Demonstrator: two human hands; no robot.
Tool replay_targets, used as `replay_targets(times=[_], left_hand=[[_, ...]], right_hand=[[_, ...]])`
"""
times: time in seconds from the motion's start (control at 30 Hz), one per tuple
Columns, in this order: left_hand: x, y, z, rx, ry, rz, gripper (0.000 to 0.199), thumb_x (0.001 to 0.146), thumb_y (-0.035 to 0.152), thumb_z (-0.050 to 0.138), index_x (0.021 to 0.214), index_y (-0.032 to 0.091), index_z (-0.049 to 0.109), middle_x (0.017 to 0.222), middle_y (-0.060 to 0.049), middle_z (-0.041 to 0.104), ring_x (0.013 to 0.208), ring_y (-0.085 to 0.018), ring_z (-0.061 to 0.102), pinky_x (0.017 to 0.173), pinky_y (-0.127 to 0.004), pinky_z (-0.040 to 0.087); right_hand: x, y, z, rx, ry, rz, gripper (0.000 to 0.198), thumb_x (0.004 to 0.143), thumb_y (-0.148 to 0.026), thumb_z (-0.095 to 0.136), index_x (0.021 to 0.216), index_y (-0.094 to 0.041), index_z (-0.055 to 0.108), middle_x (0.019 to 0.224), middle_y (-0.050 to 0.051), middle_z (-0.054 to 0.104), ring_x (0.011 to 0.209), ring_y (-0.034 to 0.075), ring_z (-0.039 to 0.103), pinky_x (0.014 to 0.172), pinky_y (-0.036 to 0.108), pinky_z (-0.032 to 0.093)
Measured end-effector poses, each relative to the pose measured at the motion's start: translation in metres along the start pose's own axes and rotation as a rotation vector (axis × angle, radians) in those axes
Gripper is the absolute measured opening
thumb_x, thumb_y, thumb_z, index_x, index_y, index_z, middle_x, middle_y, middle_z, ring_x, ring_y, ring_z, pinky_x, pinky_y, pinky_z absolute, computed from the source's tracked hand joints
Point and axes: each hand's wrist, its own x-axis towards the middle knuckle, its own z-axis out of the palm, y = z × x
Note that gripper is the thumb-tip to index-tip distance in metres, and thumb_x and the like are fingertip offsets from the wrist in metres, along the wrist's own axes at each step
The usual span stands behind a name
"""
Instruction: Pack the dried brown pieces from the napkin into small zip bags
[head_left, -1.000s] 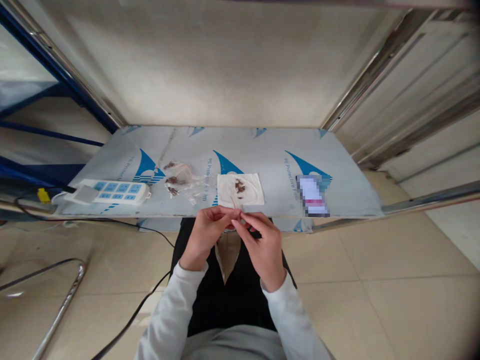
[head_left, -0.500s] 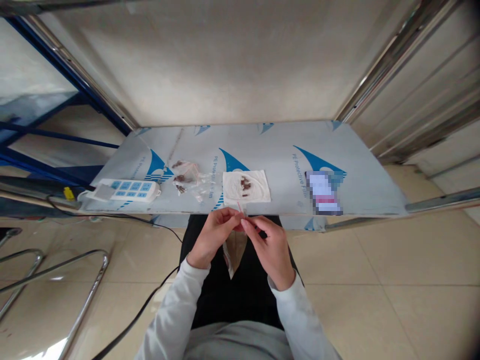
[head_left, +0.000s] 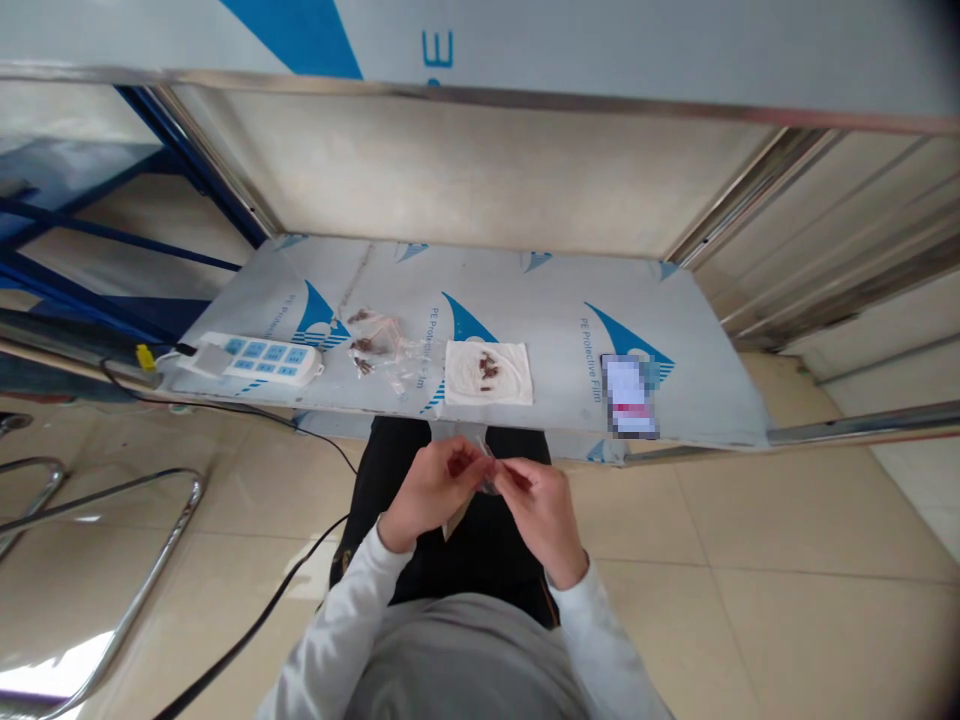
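Note:
My left hand [head_left: 441, 482] and my right hand [head_left: 538, 508] meet over my lap, just short of the shelf's front edge. Thumbs and fingers of both pinch a small clear plastic bag [head_left: 454, 522]; its lower part hangs below the left fingers, and most of it is hidden by the hands. A white paper napkin [head_left: 511, 388] lies on the shelf beyond them, with small dark brown pieces [head_left: 488, 369] on it. To its left rests a crumpled clear plastic bag [head_left: 394, 362] with brown bits in and around it.
The film-covered metal shelf [head_left: 517, 300] carries a white power strip [head_left: 266, 362] at left and a phone [head_left: 630, 395] at right. Overhead runs another shelf edge [head_left: 480, 95]. A black cable [head_left: 259, 612] and metal chair legs [head_left: 161, 560] are at lower left.
My view has shifted, bringing the upper shelf edge into sight. Both hands have drawn back slightly from the shelf with the bag, and less of the bag shows beneath them.

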Motion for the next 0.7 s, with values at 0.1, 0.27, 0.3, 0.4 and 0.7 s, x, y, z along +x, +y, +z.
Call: replay_targets(times=[0.1, 0.27, 0.3, 0.4, 0.7], left_hand=[[-0.007, 0.010, 0.007, 0.305, 0.161, -0.092, 0.019, 0.076, 0.027, 0.060, 0.060, 0.017, 0.059, 0.054, 0.000, 0.058, 0.051, -0.011, 0.051, 0.052, -0.022, 0.033], [-0.006, 0.030, 0.010, 0.374, 0.253, -0.047, 0.026, 0.078, 0.025, 0.050, 0.053, 0.018, 0.047, 0.049, 0.003, 0.049, 0.049, -0.010, 0.045, 0.052, -0.023, 0.028], [-0.004, 0.034, 0.009, 0.318, 0.206, -0.040, 0.026, 0.079, 0.025, 0.047, 0.054, 0.019, 0.046, 0.049, 0.003, 0.049, 0.047, -0.010, 0.045, 0.051, -0.023, 0.029], [0.003, 0.045, 0.002, 0.147, 0.049, -0.030, 0.026, 0.081, 0.025, 0.042, 0.057, 0.019, 0.047, 0.049, 0.003, 0.051, 0.046, -0.010, 0.048, 0.050, -0.022, 0.031], [0.019, 0.061, -0.007, 0.286, 0.176, 0.031, 0.025, 0.078, 0.026, 0.048, 0.054, 0.018, 0.050, 0.052, 0.003, 0.047, 0.052, -0.010, 0.042, 0.054, -0.023, 0.028]], right_hand=[[-0.002, -0.001, -0.002, -0.278, 0.207, 0.004, 0.025, 0.087, -0.031, 0.056, 0.072, -0.017, 0.070, 0.064, 0.005, 0.066, 0.055, 0.016, 0.059, 0.055, 0.026, 0.044], [0.009, -0.005, -0.022, -0.091, 0.115, -0.136, 0.029, 0.082, -0.036, 0.065, 0.105, -0.019, 0.067, 0.100, 0.009, 0.070, 0.091, 0.022, 0.066, 0.082, 0.034, 0.051], [0.014, -0.006, -0.028, 0.007, 0.029, -0.180, 0.053, 0.075, -0.038, 0.074, 0.122, -0.020, 0.058, 0.119, 0.011, 0.065, 0.109, 0.024, 0.061, 0.093, 0.037, 0.048], [0.032, -0.006, -0.040, 0.246, -0.293, -0.230, 0.103, 0.054, -0.039, 0.088, 0.143, -0.024, 0.037, 0.144, 0.013, 0.046, 0.132, 0.027, 0.044, 0.109, 0.043, 0.036], [0.062, 0.009, -0.023, 0.504, -0.361, -0.217, 0.061, 0.059, -0.035, 0.085, 0.112, -0.020, 0.059, 0.112, 0.008, 0.067, 0.107, 0.022, 0.063, 0.095, 0.037, 0.048]])
